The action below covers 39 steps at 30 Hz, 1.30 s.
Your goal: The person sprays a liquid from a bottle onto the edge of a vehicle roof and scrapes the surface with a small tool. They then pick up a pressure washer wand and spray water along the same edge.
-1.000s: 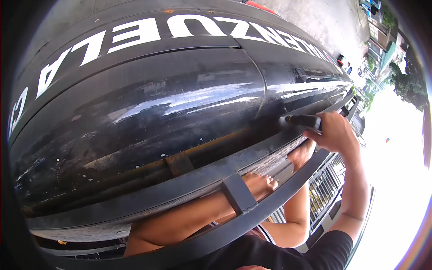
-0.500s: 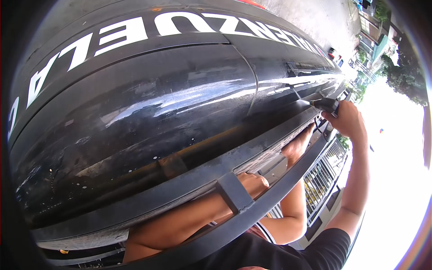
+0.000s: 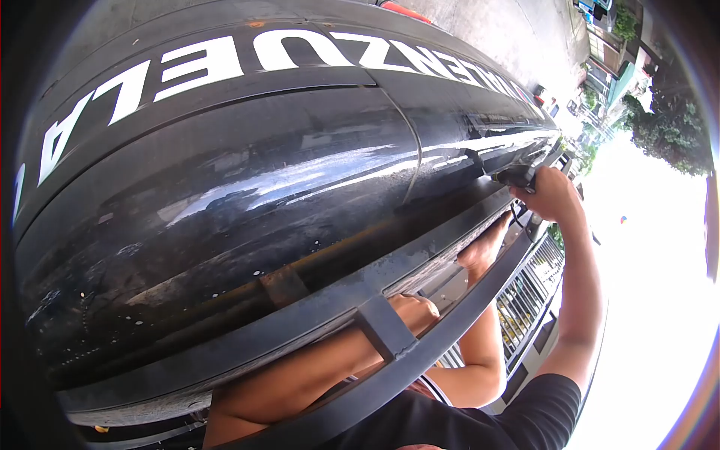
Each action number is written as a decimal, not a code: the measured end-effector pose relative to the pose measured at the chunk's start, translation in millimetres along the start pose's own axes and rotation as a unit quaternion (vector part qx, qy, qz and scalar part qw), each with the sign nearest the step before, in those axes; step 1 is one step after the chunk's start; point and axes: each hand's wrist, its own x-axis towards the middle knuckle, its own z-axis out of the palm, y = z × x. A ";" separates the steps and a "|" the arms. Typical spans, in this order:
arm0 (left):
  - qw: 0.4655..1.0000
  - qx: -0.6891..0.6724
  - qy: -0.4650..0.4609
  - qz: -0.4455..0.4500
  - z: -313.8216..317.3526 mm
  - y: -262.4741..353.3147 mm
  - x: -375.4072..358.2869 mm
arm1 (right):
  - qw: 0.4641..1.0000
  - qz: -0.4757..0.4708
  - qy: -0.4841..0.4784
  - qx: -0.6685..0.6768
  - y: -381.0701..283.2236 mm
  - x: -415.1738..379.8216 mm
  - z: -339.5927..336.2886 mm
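At the right, my right hand (image 3: 553, 193) is wrapped around what looks like a black spray gun (image 3: 516, 176). Its nozzle points left at the glossy black bodywork (image 3: 330, 180), just above a dark metal rail (image 3: 330, 292). A thin dark cord or hose hangs below the gun. Lower down, what seems to be my left hand (image 3: 414, 311) is curled like a fist between two rails, partly behind a short crossbar (image 3: 382, 330). Anything inside its fingers is hidden. A bare foot (image 3: 484, 247) rests between the rails, near my right hand.
White letters (image 3: 277, 64) run along the dark body panel, upside down in this view. A curved outer rail (image 3: 450, 319) crosses in front of my body. Grey pavement (image 3: 480, 22) lies at the top. Trees (image 3: 664, 127) and a barred fence (image 3: 529, 300) stand at the right.
My right hand and the spray gun have moved slightly left along the bodywork. The whole view has shifted a little too. My left hand stays curled between the rails.
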 end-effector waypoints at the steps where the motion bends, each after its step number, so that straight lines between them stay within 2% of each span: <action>1: 1.000 -0.011 -0.008 -0.004 -1.6 1.0 0.9 | 1.000 -0.021 0.000 -0.002 -1.7 -0.8 3.2; 3: 1.000 -0.024 -0.001 -0.006 1.8 -2.4 2.6 | 1.000 -0.020 -0.004 0.006 0.1 -0.1 5.5; 5: 0.998 -0.004 0.057 0.020 16.6 -9.9 4.2 | 1.000 -0.008 -0.016 0.011 -2.1 -3.6 -0.8; 7: 0.997 0.028 0.065 0.021 20.9 -14.4 5.7 | 0.997 -0.065 -0.038 0.029 7.3 5.0 7.0; 8: 0.998 0.049 0.045 0.009 18.8 -13.3 5.2 | 0.995 -0.092 -0.036 0.023 5.8 3.6 6.7; 10: 0.997 0.079 0.012 -0.002 9.9 -11.4 2.3 | 0.994 -0.085 -0.062 -0.004 -3.7 0.2 -1.2; 13: 0.997 0.079 0.008 -0.006 12.8 -14.9 -0.6 | 0.998 -0.011 -0.038 -0.054 -16.0 8.0 -3.6; 17: 0.998 0.067 0.011 -0.006 16.6 -17.2 1.2 | 0.999 0.041 -0.029 -0.006 -4.9 28.8 2.8; 19: 0.998 0.064 0.007 -0.008 18.8 -17.2 1.5 | 0.995 0.071 -0.067 0.008 -3.9 37.5 3.9; 23: 0.998 0.061 0.004 -0.012 19.7 -17.1 4.1 | 0.996 -0.006 -0.077 0.035 -10.2 36.3 6.0; 25: 0.998 0.062 0.001 -0.011 20.9 -16.2 3.8 | 0.995 -0.063 -0.077 0.000 -21.4 26.6 6.4; 29: 0.998 0.062 0.000 -0.012 22.4 -16.4 3.3 | 0.992 -0.089 -0.073 -0.040 -36.7 24.5 4.3; 30: 0.998 0.061 0.001 -0.011 23.3 -15.6 4.3 | 0.994 -0.062 -0.084 -0.027 -36.1 28.9 3.2; 34: 0.999 0.051 0.003 -0.010 25.0 -14.7 7.2 | 0.998 0.012 -0.056 0.007 -10.7 56.0 6.8; 39: 0.999 0.050 0.004 -0.008 25.6 -14.6 7.9 | 0.999 0.021 -0.011 -0.046 74.5 108.1 41.8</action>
